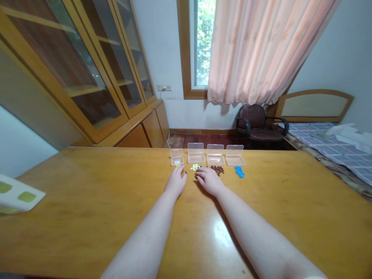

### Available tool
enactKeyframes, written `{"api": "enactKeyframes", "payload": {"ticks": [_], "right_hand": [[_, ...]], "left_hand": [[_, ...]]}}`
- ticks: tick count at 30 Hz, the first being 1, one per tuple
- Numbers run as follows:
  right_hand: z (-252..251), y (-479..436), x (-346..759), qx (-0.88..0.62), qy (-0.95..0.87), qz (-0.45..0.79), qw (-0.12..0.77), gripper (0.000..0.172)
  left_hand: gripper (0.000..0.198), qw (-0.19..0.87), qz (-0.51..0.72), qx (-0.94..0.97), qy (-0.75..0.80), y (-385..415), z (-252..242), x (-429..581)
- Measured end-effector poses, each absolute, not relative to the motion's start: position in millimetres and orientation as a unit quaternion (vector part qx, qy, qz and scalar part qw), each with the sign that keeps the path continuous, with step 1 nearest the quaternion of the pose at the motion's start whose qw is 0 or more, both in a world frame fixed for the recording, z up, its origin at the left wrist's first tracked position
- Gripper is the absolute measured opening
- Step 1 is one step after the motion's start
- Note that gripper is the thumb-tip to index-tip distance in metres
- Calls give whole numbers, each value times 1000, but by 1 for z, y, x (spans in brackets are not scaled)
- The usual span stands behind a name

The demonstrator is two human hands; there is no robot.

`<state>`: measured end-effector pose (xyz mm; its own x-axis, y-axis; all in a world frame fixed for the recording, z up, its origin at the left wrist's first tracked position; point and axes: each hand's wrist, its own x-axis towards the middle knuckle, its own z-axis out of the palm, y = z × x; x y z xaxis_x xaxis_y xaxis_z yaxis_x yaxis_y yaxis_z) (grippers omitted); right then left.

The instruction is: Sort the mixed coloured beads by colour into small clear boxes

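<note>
Yellow bits (195,167) – just btwn left grip (176,181) & right grip (209,180).

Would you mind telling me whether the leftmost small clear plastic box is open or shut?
Open: the leftmost small clear plastic box has its lid standing up behind its tray, just beyond the left hand.

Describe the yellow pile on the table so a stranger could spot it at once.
On the wooden table, four clear boxes stand in a row near the far edge. Three piles lie before them; the yellow pile, between the left hand and right hand, lies left of the brown pile and blue pile.
</note>
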<state>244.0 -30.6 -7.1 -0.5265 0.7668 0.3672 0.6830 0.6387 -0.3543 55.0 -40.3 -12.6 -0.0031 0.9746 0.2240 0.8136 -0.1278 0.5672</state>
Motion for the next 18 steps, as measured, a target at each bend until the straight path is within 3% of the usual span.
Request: {"api": "enactKeyframes", "payload": {"ticks": [6, 9, 13, 18], "right_hand": [[-7, -32, 245, -417, -864, 89, 267, 24], [-8, -32, 244, -421, -860, 92, 272, 25], [-10, -31, 243, -415, -862, 94, 277, 25], [-13, -29, 244, -414, -861, 84, 285, 24]], "left_hand": [[33, 142, 319, 563, 749, -39, 23, 3], [32, 130, 260, 587, 756, -37, 29, -9], [39, 32, 167, 661, 731, -31, 15, -4], [41, -48, 142, 687, 711, -24, -6, 8]]}}
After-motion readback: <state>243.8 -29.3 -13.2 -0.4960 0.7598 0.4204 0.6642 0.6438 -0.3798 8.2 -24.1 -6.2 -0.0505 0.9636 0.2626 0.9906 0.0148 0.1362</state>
